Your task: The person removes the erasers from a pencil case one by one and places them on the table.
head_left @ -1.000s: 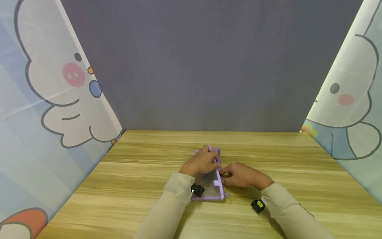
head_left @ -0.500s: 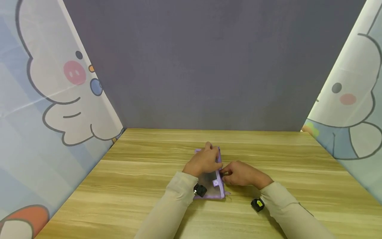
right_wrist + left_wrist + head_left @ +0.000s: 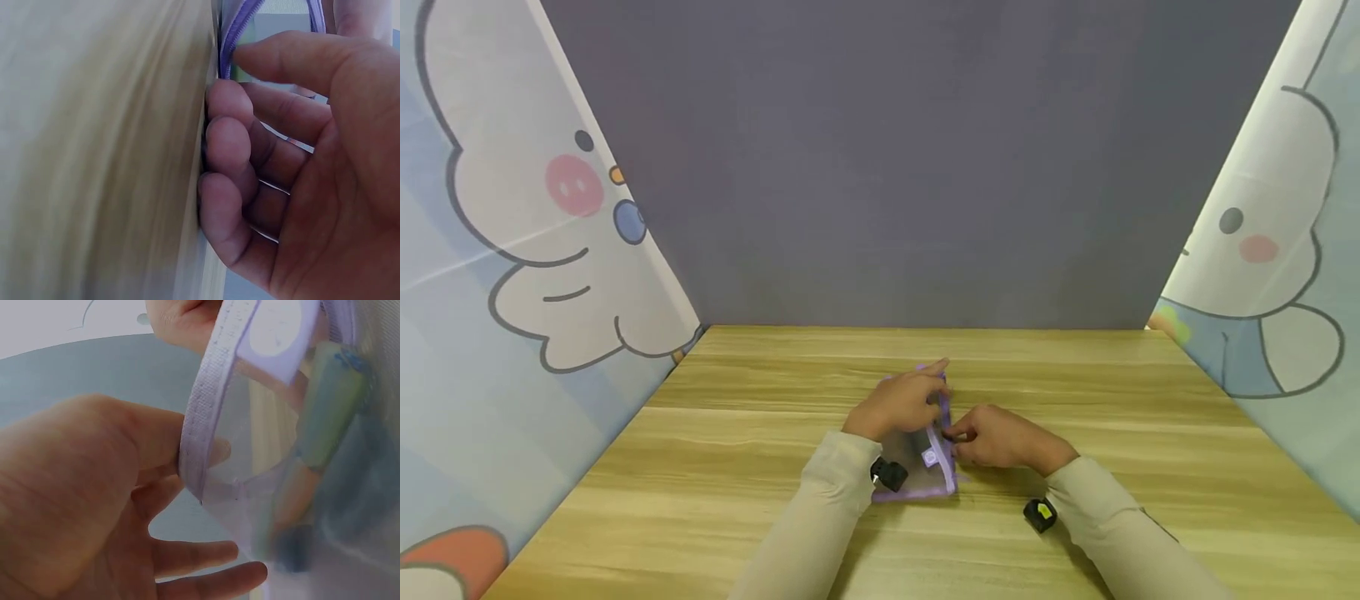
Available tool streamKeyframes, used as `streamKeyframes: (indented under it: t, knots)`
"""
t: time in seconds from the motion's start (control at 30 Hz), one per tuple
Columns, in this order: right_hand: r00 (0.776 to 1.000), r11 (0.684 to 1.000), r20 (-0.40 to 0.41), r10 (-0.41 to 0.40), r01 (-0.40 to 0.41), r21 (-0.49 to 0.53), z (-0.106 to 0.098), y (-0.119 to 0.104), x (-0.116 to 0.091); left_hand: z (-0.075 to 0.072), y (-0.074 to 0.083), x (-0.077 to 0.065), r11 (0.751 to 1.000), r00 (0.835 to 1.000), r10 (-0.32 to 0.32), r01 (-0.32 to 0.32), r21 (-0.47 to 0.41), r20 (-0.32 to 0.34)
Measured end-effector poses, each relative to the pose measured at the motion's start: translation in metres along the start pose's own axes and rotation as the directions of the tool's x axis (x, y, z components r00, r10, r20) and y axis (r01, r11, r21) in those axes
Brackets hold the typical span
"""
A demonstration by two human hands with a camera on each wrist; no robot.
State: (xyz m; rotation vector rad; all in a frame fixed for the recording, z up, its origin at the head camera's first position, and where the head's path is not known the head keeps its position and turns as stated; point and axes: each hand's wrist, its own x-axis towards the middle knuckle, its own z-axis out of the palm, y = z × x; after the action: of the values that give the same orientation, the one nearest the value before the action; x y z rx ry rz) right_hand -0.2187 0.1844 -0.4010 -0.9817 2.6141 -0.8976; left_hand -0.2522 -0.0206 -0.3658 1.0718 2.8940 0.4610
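Presently, the pouch [image 3: 917, 467], see-through with lilac edging, lies on the wood-grain worktop [image 3: 737, 467], just ahead of me and between my two arms. My left hand [image 3: 901, 402] reaches over it from the left and holds the far part of its edge: in the left wrist view my thumb crosses behind the lilac strip [image 3: 203, 406], while two other fingers extend below, nearly straight. My right hand [image 3: 996, 437], at the pouch's right side, has its thumb and forefinger closed on the purple zip edge [image 3: 237, 31]; the remaining fingers are curled, knuckles low beside the worktop. The pouch's mouth gapes between strip and opposite edge. A lilac label [image 3: 930, 457] bearing a white disc hangs from the strip. Through the wall I note a tapered green item [image 3: 331, 403], an orange piece [image 3: 297, 497] and a dark blue shape [image 3: 356, 475]; the haze of the material prevents identification. Each wrist carries a small black device, the left [image 3: 889, 475] over the pouch, the right [image 3: 1040, 514] marked yellow. A dark grey panel [image 3: 925, 167] stands behind.
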Motion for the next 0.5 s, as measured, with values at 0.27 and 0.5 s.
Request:
streamKeyframes:
  t: [0.27, 0.5]
  knots:
    - [1.0, 1.0, -0.006, -0.007, 0.007, -0.023, 0.003, -0.005, 0.003, 0.0, -0.01, -0.009, 0.999, 0.999, 0.031, -0.03, 0.036, -0.031]
    - [1.0, 0.999, -0.007, 0.03, -0.031, -0.012, -0.001, -0.003, 0.003, -0.007, -0.015, -0.011, 0.996, 0.999, 0.053, -0.052, 0.07, -0.011]
